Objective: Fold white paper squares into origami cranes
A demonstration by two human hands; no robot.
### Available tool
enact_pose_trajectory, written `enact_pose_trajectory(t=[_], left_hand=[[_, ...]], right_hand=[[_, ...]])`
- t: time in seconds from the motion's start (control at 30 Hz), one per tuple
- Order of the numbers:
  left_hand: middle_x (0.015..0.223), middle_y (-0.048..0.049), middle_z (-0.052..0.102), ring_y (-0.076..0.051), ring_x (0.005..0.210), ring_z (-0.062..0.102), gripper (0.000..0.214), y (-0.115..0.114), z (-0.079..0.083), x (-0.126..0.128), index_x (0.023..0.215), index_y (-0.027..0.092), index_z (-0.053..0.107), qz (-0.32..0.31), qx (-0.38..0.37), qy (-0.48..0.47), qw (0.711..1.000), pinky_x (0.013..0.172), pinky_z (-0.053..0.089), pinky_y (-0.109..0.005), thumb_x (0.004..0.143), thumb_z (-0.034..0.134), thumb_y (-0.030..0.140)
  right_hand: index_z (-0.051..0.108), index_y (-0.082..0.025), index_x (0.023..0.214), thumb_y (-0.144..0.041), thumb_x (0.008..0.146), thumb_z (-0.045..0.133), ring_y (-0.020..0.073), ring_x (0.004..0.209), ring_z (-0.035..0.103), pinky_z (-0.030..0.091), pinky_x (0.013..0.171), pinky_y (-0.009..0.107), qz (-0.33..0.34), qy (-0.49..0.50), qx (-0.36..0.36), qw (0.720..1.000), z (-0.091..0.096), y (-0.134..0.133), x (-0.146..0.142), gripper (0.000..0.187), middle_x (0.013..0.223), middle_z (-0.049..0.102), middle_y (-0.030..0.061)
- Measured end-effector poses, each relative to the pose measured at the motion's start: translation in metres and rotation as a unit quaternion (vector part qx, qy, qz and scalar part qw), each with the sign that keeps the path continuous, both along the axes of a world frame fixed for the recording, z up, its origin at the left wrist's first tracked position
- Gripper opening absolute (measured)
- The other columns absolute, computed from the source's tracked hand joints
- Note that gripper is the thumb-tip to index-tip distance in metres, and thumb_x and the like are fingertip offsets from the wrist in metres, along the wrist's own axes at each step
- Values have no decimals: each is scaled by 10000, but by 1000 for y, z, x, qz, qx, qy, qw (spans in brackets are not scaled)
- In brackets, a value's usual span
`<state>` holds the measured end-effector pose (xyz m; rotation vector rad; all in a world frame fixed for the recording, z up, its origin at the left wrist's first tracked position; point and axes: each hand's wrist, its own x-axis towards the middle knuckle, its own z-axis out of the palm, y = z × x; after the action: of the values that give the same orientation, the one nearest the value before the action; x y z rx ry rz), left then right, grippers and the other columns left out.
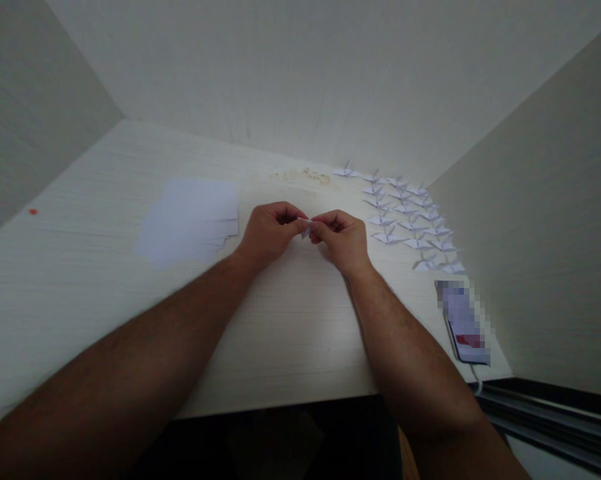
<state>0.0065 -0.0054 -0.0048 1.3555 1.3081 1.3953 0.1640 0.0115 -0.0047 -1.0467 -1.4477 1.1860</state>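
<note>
A small piece of folded white paper (306,227) is pinched between my two hands above the middle of the table. My left hand (273,230) grips its left side with thumb and forefinger. From the other side, my right hand (343,239) pinches it the same way, and the fingertips nearly meet. Much of the paper is hidden behind the fingers, so its exact shape cannot be made out. To the right of my right hand stand several white paper cranes (387,235), set out in rows.
A spread stack of white paper sheets (190,217) lies left of my hands. A phone (463,327) with a cable (476,379) rests near the right edge. Pale walls (290,73) enclose the table (280,333). An orange spot (33,211) shows at far left.
</note>
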Motion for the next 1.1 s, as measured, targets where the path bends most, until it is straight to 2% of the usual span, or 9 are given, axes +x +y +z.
enact_pose_trajectory(t=[0.2, 0.37, 0.5, 0.63, 0.73, 0.87, 1.0, 1.1], left_hand=[[645, -12, 684, -120, 593, 574, 149, -1, 1, 0, 701, 153, 717, -12, -3, -6, 1000, 579, 441, -248, 661, 776, 285], [630, -6, 675, -109, 570, 551, 144, -2, 3, 1, 714, 154, 729, -10, 6, 19, 1000, 549, 417, -236, 695, 746, 296], [611, 0, 665, -107, 566, 543, 115, -2, 4, 1, 663, 154, 715, 5, 5, 34, 999, 549, 408, -235, 674, 741, 266], [546, 24, 612, -87, 514, 490, 100, -2, 7, 1, 611, 149, 679, -1, -14, 22, 1000, 520, 375, -225, 639, 744, 220], [504, 43, 557, -72, 482, 440, 115, -2, 7, 1, 576, 150, 648, -9, -21, 16, 1000, 495, 342, -218, 620, 745, 195], [508, 36, 559, -72, 471, 434, 109, -1, 5, 1, 609, 153, 669, -2, -23, -9, 1000, 480, 330, -220, 648, 743, 223], [538, 21, 578, -79, 464, 444, 137, 1, 1, 0, 731, 164, 731, -50, -18, -68, 996, 462, 322, -225, 733, 697, 296], [522, 27, 559, -82, 456, 440, 141, 2, -1, -1, 804, 183, 757, -74, -17, -100, 992, 451, 310, -221, 733, 700, 290]], right_hand=[[657, -180, 718, -298, 730, 732, 93, 521, 578, 447, 516, 221, -17, -38, 34, 999, 3, -2, -1, 141, 578, 650, -21], [666, -185, 741, -314, 754, 704, 100, 544, 579, 447, 534, 231, -41, -69, 43, 996, 2, -3, -1, 135, 602, 649, -15], [652, -188, 735, -323, 771, 679, 94, 550, 543, 425, 538, 233, -27, -110, 62, 992, -1, -2, 1, 142, 615, 628, -23], [609, -184, 663, -313, 770, 671, 85, 519, 462, 350, 503, 230, -5, -139, 81, 987, 1, -3, 3, 179, 556, 561, -38], [612, -180, 658, -303, 760, 686, 90, 539, 468, 350, 510, 232, 9, -140, 96, 985, 3, -3, 3, 176, 571, 571, -31], [629, -178, 666, -309, 758, 690, 88, 512, 476, 353, 492, 225, -10, -114, 54, 992, 3, -2, 2, 172, 554, 576, -28], [633, -172, 659, -364, 767, 695, 72, 442, 450, 335, 446, 220, -17, -60, -1, 998, 2, 0, 2, 229, 530, 585, -24], [640, -170, 665, -424, 780, 683, 74, 437, 454, 332, 431, 223, -5, -37, -12, 999, 0, 1, 3, 282, 536, 586, -17]])
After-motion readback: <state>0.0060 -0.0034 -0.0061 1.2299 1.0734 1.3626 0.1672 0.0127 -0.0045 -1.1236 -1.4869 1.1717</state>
